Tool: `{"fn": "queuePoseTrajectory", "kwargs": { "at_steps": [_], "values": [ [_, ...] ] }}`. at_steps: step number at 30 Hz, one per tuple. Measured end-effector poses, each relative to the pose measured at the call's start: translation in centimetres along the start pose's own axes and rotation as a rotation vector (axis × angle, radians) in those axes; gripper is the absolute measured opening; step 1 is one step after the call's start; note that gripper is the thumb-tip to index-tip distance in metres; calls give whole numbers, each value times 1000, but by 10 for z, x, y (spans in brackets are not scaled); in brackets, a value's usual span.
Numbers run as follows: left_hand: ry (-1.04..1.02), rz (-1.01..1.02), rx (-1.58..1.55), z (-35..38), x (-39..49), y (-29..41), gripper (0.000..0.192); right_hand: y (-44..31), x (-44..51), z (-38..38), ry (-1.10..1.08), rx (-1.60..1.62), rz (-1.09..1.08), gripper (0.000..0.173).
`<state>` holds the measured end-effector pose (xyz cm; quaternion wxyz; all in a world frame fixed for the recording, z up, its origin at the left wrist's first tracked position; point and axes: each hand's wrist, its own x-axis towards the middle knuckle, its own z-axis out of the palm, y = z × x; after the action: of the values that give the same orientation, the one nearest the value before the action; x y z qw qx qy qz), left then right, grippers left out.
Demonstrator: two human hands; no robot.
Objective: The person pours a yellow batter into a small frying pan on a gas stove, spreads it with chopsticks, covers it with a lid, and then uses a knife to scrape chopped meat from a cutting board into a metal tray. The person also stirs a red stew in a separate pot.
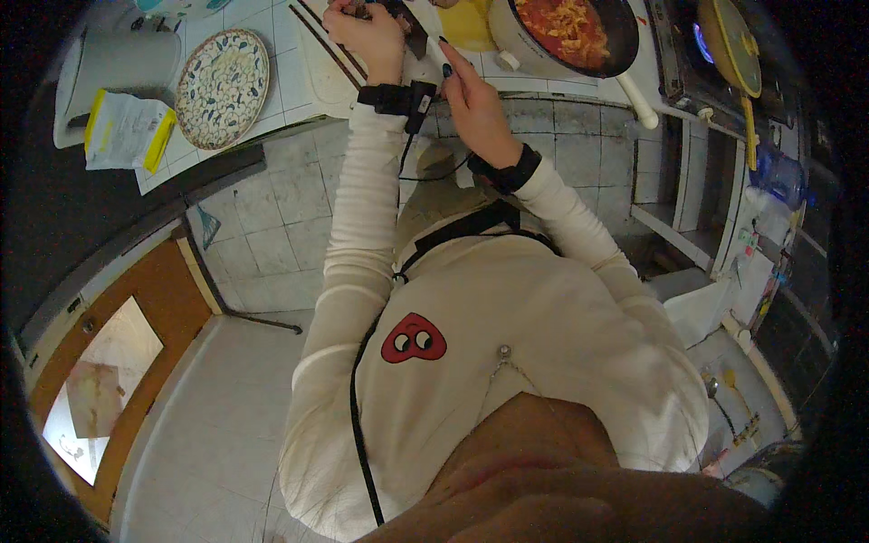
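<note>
My right hand (476, 112) grips the pale handle of a kitchen knife (413, 30), its index finger stretched along the handle. The knife's dark, broad blade points up and to the left. Close to the blade, my left hand (370, 39) has its fingers curled around a dark brownish piece of food (357, 8), partly cut off by the top edge of view. Left of that hand, a pair of brown chopsticks (326, 42) lies slantwise over a white board or tray (322, 85).
Right of my hands are a yellow bowl (468, 24) and a pan (509, 30) of red-and-yellow food, its handle jutting past the counter edge. A yellow pan (732, 47) sits by a lit burner. Leftward are a patterned plate (223, 88) and a plastic packet (129, 132).
</note>
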<state>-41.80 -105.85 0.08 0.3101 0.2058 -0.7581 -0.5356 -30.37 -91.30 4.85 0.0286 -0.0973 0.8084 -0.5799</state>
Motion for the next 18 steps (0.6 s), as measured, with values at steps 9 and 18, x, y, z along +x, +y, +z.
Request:
{"fn": "queuePoseTrajectory", "kwargs": {
  "at_steps": [9,18],
  "values": [
    [-114,-45,-452,-4,32,-49,45,14,-4,-13,71,11,-68,48],
    [-251,-524,-667,-43,55,-11,5,18,-6,-23,47,111,-75,48]
  ]
}}
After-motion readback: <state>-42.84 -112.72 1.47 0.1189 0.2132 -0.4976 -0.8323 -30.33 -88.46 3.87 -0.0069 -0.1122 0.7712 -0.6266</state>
